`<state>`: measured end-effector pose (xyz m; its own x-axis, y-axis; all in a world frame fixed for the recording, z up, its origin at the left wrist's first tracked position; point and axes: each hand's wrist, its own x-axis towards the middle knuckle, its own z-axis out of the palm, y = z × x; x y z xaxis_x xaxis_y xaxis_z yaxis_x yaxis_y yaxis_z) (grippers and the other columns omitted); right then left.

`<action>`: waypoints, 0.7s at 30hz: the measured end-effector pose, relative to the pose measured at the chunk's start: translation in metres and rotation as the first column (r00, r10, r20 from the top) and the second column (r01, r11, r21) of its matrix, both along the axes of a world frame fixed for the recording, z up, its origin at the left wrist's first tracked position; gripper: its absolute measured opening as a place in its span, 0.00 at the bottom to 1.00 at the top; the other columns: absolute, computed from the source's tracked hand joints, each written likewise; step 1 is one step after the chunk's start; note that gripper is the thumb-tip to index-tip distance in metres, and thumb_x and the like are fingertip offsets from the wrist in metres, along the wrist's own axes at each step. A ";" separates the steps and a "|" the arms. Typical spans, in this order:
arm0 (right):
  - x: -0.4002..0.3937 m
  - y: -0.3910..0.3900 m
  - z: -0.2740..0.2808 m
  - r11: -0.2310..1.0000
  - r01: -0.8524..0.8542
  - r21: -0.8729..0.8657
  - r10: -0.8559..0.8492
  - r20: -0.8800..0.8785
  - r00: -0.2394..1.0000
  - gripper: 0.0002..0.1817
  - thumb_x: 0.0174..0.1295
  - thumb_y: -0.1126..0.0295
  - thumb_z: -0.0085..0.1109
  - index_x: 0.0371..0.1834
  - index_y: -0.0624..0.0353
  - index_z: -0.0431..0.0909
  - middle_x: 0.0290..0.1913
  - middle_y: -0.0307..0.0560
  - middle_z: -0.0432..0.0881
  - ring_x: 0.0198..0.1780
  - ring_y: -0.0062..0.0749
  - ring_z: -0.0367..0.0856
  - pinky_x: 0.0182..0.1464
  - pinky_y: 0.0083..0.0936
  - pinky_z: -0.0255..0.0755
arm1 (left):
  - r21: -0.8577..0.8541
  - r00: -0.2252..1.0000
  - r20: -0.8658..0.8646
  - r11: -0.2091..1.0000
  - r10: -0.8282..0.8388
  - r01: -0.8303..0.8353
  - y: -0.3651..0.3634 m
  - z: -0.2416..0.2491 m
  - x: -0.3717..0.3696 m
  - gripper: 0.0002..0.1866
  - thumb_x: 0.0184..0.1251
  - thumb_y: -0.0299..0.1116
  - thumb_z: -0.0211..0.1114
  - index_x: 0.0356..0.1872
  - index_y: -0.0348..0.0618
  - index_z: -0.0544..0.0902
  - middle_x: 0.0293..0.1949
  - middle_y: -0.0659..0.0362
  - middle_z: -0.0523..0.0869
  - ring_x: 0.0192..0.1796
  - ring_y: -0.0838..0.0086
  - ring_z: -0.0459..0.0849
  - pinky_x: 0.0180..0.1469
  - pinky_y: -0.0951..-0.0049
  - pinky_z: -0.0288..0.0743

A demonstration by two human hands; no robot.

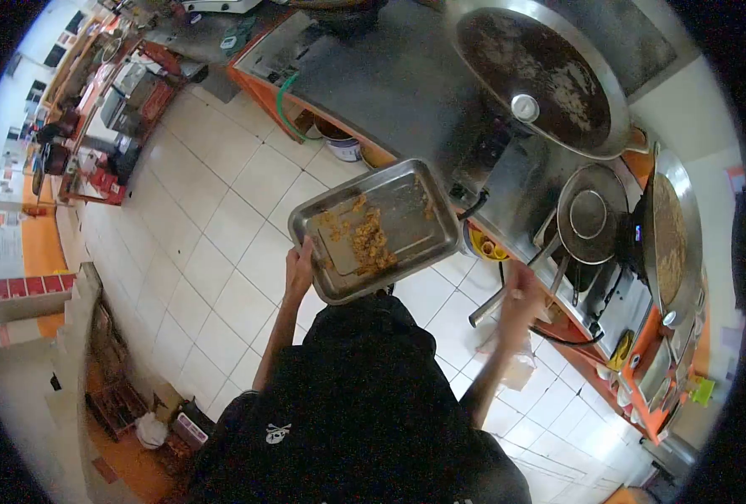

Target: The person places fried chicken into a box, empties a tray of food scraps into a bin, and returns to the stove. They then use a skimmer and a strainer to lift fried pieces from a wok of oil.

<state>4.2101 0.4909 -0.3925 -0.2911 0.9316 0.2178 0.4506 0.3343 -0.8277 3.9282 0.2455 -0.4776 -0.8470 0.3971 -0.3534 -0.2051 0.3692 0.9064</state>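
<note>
My left hand (300, 267) grips the left edge of a rectangular metal tray (415, 225), held tilted in front of my body. Crumbly brown-yellow food bits (373, 245) lie on its floor, mostly left of the middle. My right hand (521, 290) is smeared by motion. It is apart from the tray, at the counter's front edge, near the handle of a round metal strainer (589, 212). Whether its fingers hold anything does not show.
A large pan (618, 126) of dark liquid sits on the metal counter (373, 71). A second wide pan (689, 210) with brown contents stands farther right. Below the counter are a white bucket (344, 150) and a plastic bag (520, 371). Shelves (96, 197) stand at left.
</note>
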 end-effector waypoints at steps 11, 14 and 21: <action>-0.224 -0.087 -0.061 0.480 -0.836 0.268 0.668 0.506 0.545 0.16 0.53 0.70 0.52 0.48 0.55 0.72 0.49 0.50 0.71 0.54 0.47 0.66 0.56 0.38 0.60 | -0.482 0.959 -0.180 0.869 -0.221 0.110 -0.065 -0.041 0.035 0.24 0.63 0.45 0.47 0.44 0.30 0.72 0.30 0.44 0.79 0.32 0.63 0.77 0.34 0.63 0.70; -0.244 -0.104 -0.103 0.319 -0.904 0.286 0.724 0.541 0.427 0.13 0.53 0.70 0.52 0.43 0.56 0.76 0.48 0.54 0.72 0.53 0.50 0.66 0.55 0.43 0.61 | -0.741 0.836 -0.258 0.654 -0.485 0.151 -0.099 -0.105 0.054 0.26 0.58 0.25 0.46 0.61 0.39 0.60 0.34 0.40 0.75 0.38 0.51 0.74 0.42 0.54 0.67; -0.284 -0.173 -0.061 0.154 -0.986 0.066 0.900 0.402 0.167 0.13 0.52 0.70 0.57 0.41 0.59 0.75 0.39 0.54 0.74 0.42 0.45 0.73 0.44 0.37 0.67 | -0.283 0.921 0.059 0.891 0.386 -0.355 -0.144 -0.009 0.042 0.37 0.62 0.61 0.43 0.33 0.26 0.76 0.22 0.44 0.76 0.30 0.55 0.75 0.35 0.58 0.67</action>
<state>3.9262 0.3176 -0.4540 -0.9677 -0.2076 0.1431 -0.2521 0.7945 -0.5525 3.9699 0.1020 -0.4862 -0.8634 -0.0579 -0.5011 -0.4671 0.4669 0.7509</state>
